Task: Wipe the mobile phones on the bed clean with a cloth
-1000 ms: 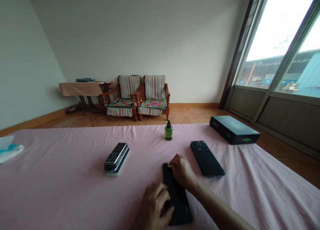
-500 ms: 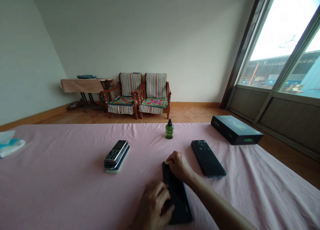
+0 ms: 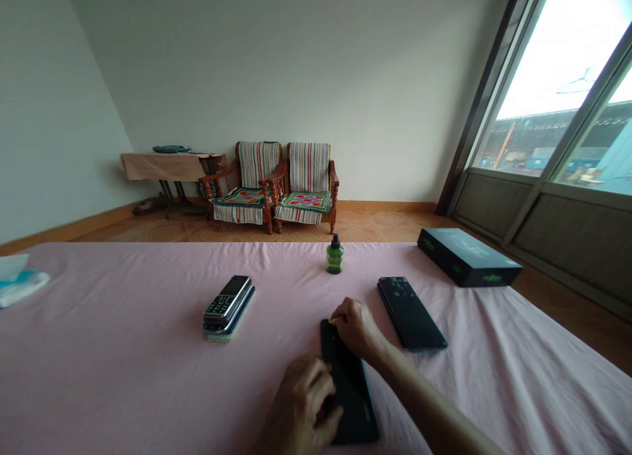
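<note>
A black smartphone (image 3: 351,392) lies flat on the pink tablecloth (image 3: 123,349) in front of me. My left hand (image 3: 301,409) presses on the phone's near left edge, fingers curled over it. My right hand (image 3: 356,326) rests on the phone's far end with fingers pinched on a small yellowish thing that I cannot make out. Right of it lies a second black smartphone (image 3: 411,312). To the left, a keypad phone (image 3: 228,298) sits stacked on another handset.
A small green bottle (image 3: 334,256) stands beyond the phones. A dark box (image 3: 468,256) lies at the table's far right corner. Tissues (image 3: 20,282) lie at the left edge. Two striped armchairs (image 3: 274,188) and a side table (image 3: 168,168) stand by the far wall.
The hands and phone stay almost as they were; my right hand has shifted very slightly along the phone's far end. The view has tilted a little.
</note>
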Demonstrator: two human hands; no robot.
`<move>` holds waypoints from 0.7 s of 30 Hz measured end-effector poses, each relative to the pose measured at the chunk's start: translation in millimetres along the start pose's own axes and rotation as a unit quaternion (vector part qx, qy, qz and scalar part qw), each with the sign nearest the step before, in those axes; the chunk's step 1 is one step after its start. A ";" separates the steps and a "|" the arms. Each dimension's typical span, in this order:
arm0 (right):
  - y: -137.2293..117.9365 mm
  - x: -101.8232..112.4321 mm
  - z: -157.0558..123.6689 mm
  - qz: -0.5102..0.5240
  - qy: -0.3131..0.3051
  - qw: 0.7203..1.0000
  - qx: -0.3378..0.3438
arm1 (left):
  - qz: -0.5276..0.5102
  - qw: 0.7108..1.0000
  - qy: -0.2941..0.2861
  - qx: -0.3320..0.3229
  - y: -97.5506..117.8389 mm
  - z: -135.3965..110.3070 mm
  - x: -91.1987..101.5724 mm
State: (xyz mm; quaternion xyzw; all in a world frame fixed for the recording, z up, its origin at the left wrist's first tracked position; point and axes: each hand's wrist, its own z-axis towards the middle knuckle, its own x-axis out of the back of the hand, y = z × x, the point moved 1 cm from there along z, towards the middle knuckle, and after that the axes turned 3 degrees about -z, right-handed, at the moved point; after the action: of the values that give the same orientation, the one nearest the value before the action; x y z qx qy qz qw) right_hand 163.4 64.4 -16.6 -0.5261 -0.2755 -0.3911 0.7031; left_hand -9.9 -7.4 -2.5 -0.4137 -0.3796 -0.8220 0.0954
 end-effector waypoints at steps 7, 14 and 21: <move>-22.2 -4.5 -5.1 0.003 -0.017 0.996 0.084 | 0.010 1.000 -0.012 0.006 -1.3 1.4 -0.1; -29.1 6.6 -32.6 0.003 -0.045 0.988 0.145 | -0.001 0.999 -0.020 0.025 -0.5 -2.7 -3.6; -16.9 23.9 -64.3 0.020 -0.034 0.995 0.092 | 0.003 1.000 -0.020 0.015 0.8 -3.0 -4.0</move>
State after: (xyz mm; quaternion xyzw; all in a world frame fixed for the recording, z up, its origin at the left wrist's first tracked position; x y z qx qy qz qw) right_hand 160.6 -5.6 -7.6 -0.4777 -0.3234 -0.3321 0.7463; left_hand -8.9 -10.7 -6.2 -0.4295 -0.3926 -0.8075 0.0963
